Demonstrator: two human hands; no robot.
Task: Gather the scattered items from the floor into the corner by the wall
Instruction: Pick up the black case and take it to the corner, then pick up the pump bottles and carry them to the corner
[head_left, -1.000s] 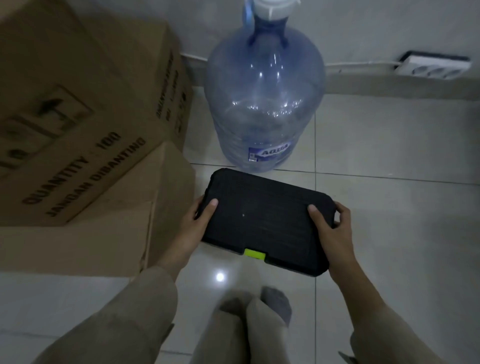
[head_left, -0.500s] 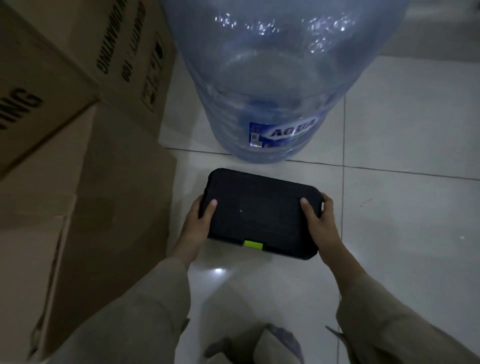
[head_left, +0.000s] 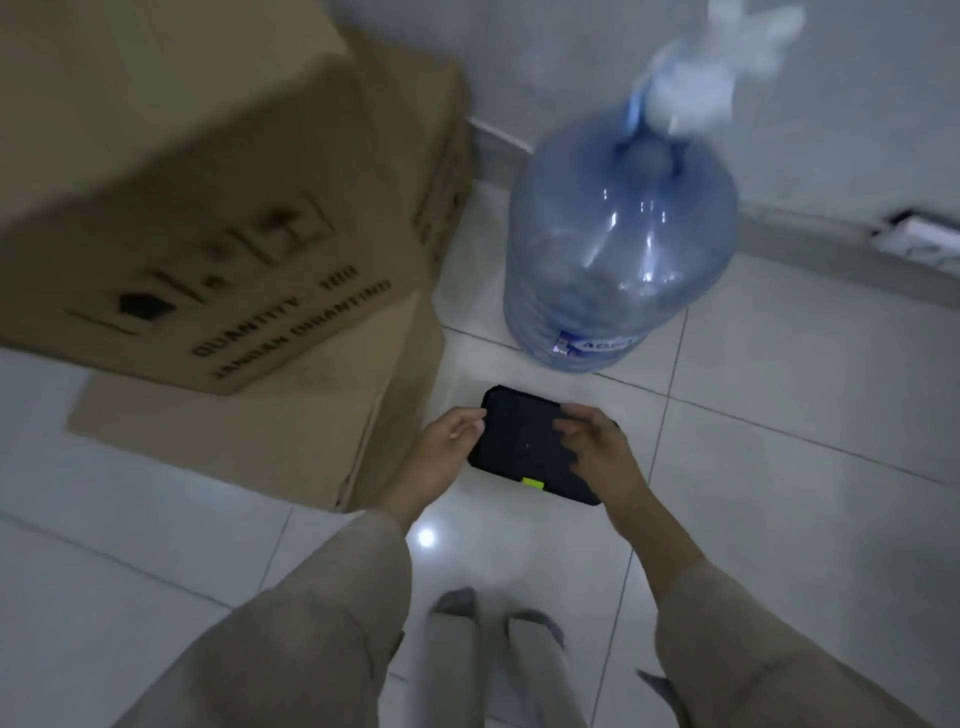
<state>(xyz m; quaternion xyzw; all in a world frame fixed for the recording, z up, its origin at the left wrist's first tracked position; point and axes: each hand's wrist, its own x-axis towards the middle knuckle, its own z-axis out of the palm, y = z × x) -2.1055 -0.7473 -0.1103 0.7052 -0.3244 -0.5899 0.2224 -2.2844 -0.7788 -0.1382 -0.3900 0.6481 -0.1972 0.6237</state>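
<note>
Directly behind case (head_left: 524, 441): water jug (head_left: 618, 249).

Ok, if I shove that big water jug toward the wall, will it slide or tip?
The jug looks empty, so it is probably light and should slide easily on the glossy tile floor. It stands tall on a broad base, so a low push likely keeps it upright; a push near the neck might tip it, and then it could roll.

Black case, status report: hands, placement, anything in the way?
Both hands, left and right, over case ends. Black case low by floor. Water jug beyond, cardboard boxes left.
</note>
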